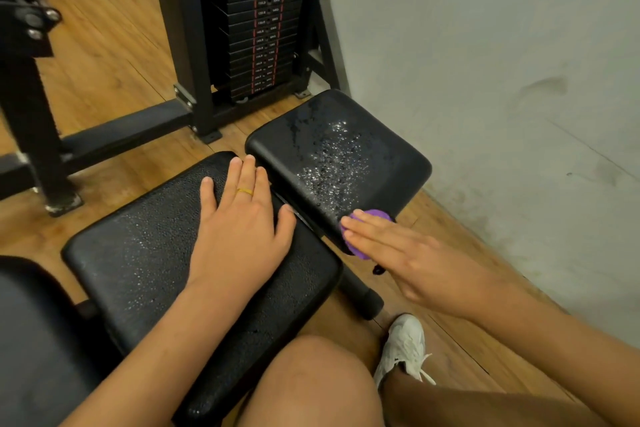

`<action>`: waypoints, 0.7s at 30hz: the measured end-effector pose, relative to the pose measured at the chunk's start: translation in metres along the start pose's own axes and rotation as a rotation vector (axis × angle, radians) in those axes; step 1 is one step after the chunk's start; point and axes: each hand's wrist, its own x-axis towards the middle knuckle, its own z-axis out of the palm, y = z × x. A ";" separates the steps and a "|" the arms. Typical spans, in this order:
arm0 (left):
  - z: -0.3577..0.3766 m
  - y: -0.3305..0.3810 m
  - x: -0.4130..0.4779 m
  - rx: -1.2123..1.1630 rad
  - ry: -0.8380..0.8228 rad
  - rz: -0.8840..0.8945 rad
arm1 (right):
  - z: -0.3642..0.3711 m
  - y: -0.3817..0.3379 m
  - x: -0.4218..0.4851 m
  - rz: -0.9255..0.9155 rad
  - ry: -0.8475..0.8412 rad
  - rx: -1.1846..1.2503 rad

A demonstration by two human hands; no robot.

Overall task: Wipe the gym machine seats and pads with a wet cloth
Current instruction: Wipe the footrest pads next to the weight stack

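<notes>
Indoor light, moderate, warm cast, falling from above. Wet pad (346, 156): droplets throw bright pinpoint glare. Right of the pad, the wall (502, 62) is pale and evenly lit. Just below the pad, the right hand (408, 253) is slightly motion-blurred. Above the pad, the weight stack (263, 28) leans, showing wide-angle distortion.

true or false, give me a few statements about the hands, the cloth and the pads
1. The left hand lies flat on the near pad. True.
2. The far pad is dry. False: droplets cover its top.
3. The right hand presses a purple cloth against the far pad's near edge. True.
4. The weight stack stands right of the pads. False: it stands behind them; a wall is on the right.
</notes>
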 end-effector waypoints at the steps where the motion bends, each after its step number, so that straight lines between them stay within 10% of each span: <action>1: 0.000 -0.002 0.001 0.004 -0.002 -0.002 | -0.002 0.009 0.000 0.019 0.007 -0.008; 21: -0.010 -0.038 0.007 -0.016 0.052 -0.067 | 0.007 -0.026 0.063 0.118 0.018 0.200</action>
